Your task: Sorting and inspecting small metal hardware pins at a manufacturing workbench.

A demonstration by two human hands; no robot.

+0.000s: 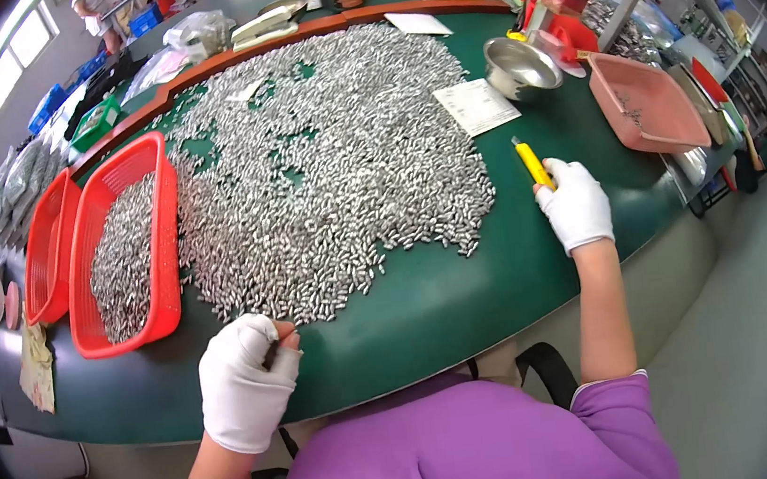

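Observation:
A broad layer of small silvery metal pieces (328,170) covers the middle of the green tabletop (447,298). At the near edge of that layer is my left hand (248,378), in a white glove with bare fingertips. Its thumb and fingers are pinched together; whatever is between them is hidden. My right hand (576,203), gloved the same way, rests over the table to the right of the pieces. It grips a yellow utility knife (532,164) whose tip points away from me.
Left of the pieces, a red basket (170,235) holds more of them, beside a second red basket (49,249). A metal bowl (529,67), a paper slip (478,107) and a pink tub (647,105) stand right. A brown wooden rim (331,24) runs behind.

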